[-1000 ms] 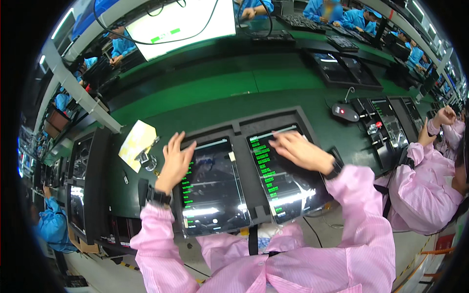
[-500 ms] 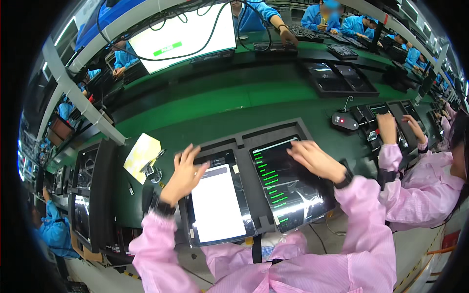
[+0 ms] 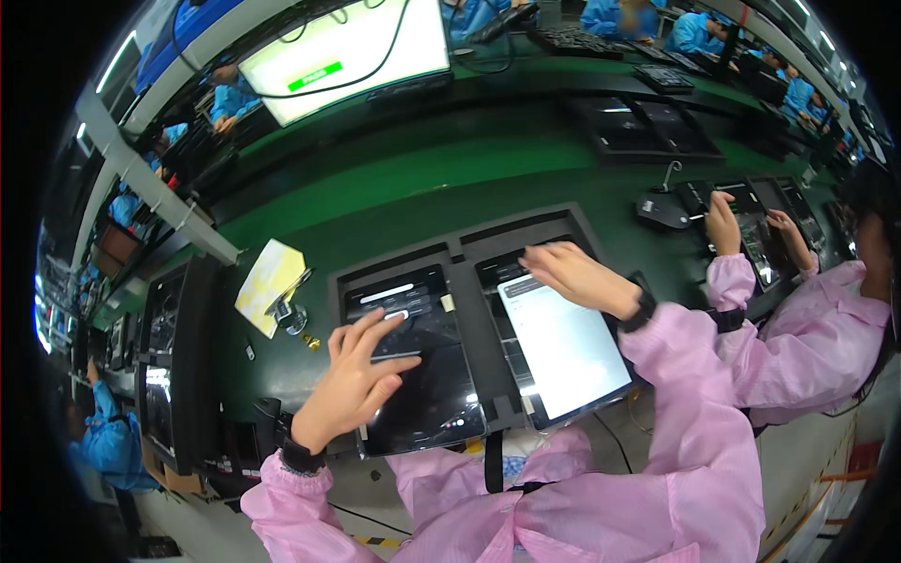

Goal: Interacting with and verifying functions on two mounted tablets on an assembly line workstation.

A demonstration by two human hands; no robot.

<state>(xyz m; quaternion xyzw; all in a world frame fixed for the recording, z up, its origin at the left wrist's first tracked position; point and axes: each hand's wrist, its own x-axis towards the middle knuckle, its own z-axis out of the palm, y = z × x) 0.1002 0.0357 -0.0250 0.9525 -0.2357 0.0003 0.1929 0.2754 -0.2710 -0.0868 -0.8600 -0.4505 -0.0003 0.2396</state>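
Through my remote feed, a long green workbench [image 3: 404,202] crosses a factory room where people in blue [image 3: 694,36] work beyond it and a co-worker in pink [image 3: 812,361] sits at right; a lit monitor [image 3: 347,49] with a green block on its screen stands toward the far side; I count one black tray [image 3: 475,328] at the near edge, its two bays bearing two tablets; the left tablet [image 3: 430,399] shows a mostly dark screen, the right tablet [image 3: 568,352] a broad white panel; over them I count two bare hands, the left hand [image 3: 352,380] with fingers spread above the left tablet, the right hand [image 3: 582,281] with fingers extended close together above the upper part of the right; neither grips anything, though I can't make out whether fingertips meet glass; nearby are one yellow-and-white sheet [image 3: 266,281] to the left and one black mouse [image 3: 664,213] to the right.
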